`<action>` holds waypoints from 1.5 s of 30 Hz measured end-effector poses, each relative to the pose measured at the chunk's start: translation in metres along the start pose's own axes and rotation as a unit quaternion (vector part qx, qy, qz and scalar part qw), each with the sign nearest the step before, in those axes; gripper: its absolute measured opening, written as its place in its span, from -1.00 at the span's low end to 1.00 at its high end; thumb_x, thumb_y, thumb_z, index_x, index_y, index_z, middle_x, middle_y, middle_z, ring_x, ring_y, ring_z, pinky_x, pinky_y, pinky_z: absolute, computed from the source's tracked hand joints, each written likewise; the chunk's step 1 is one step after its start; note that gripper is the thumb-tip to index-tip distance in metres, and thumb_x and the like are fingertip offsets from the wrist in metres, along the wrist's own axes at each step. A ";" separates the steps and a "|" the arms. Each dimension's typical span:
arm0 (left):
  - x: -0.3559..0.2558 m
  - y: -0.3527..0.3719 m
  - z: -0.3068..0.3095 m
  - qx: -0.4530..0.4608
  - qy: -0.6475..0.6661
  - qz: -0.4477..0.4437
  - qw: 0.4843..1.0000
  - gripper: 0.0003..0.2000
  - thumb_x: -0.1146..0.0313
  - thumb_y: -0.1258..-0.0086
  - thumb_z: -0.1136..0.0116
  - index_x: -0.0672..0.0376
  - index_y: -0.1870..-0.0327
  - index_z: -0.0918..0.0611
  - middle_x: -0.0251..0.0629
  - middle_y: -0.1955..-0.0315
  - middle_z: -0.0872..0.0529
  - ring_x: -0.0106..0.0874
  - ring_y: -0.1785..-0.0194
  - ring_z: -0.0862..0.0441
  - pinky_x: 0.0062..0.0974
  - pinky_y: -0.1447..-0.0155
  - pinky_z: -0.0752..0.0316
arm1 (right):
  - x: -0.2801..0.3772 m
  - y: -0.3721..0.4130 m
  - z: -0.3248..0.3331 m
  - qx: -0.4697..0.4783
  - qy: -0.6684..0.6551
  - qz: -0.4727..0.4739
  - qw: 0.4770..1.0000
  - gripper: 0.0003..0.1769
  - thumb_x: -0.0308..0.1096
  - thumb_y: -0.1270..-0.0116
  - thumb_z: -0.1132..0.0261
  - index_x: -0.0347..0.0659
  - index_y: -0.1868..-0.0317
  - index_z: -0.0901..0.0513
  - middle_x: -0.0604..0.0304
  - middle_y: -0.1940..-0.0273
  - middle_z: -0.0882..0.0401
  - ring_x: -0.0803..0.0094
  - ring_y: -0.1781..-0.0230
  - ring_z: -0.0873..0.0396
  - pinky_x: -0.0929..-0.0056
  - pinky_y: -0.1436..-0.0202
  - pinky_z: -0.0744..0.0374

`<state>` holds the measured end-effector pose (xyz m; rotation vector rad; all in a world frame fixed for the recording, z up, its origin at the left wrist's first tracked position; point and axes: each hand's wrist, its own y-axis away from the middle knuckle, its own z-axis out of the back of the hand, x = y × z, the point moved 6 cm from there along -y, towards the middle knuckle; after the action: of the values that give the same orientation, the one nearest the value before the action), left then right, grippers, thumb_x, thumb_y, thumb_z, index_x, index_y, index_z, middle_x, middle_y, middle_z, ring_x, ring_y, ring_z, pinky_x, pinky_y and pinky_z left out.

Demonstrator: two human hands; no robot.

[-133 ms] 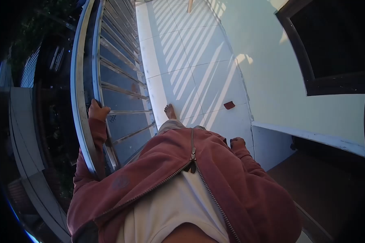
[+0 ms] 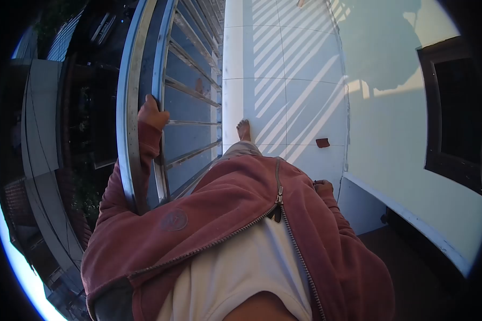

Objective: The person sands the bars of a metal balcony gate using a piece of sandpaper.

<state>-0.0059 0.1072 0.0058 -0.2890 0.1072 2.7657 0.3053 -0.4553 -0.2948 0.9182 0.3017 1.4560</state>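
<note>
My left hand (image 2: 152, 113) is closed around the inner bar of the metal railing (image 2: 160, 69), with the thumb on the near side. The rail's outer bar runs just left of that wrist. Low beside the maroon zip jacket (image 2: 225, 214), my right hand (image 2: 324, 189) hangs with its fingers curled. Something dark shows at those fingers, too small and shaded to name. A bare foot (image 2: 243, 130) is forward on the tiles, close to the railing's base.
Striped sunlight crosses the tiled walkway (image 2: 305, 107). A small dark red piece (image 2: 323, 143) lies on it, right of the foot. A pale wall (image 2: 385, 123) with a dark-framed window (image 2: 458, 112) borders the right side. Roofs (image 2: 43, 117) lie below, beyond the railing.
The view has turned and shifted, so the railing, foot and red piece appear farther right. My left hand sits slightly farther forward against the railing's crossbars. The right hand stays curled by my side.
</note>
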 end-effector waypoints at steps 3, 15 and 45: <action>0.000 0.005 -0.016 0.014 0.023 -0.033 0.999 -0.64 0.31 -0.06 -0.17 0.33 0.22 -0.36 0.20 0.40 -0.59 0.14 0.24 -0.55 -0.07 0.15 -0.46 | 0.012 -0.003 0.001 0.024 0.010 -0.011 1.000 -0.76 -0.43 0.15 -0.28 -0.22 0.36 -0.70 0.08 0.37 -0.68 0.30 0.34 -0.64 0.42 0.13 -0.57; -0.024 -0.019 -0.011 -0.064 0.106 -0.022 0.992 -0.58 0.16 -0.29 -0.08 0.34 0.06 -0.32 0.16 0.30 -0.58 0.13 0.23 -0.54 -0.08 0.16 -0.43 | 0.328 -0.030 -0.024 0.117 -0.161 0.207 0.958 -0.80 -0.56 -0.03 -0.25 -0.29 0.25 -0.61 0.21 0.39 -0.62 0.52 0.44 -0.55 0.56 0.32 -0.54; -0.057 -0.039 0.014 -0.160 0.244 -0.336 0.895 -0.41 0.32 -0.08 -0.21 0.20 -0.21 -0.37 -0.01 -0.10 -0.47 -0.11 -0.27 -0.31 -0.16 -0.39 -0.05 | 0.549 0.181 -0.062 0.587 -0.449 0.229 0.634 -0.77 -0.47 -0.26 -0.14 -0.29 0.07 -0.42 0.10 0.20 -0.52 0.31 0.21 -0.56 0.26 0.05 -0.55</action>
<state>0.0575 0.1255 0.0299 -0.9134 -0.2791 1.9585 0.2154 0.0495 -0.0213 2.8334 0.2334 0.8744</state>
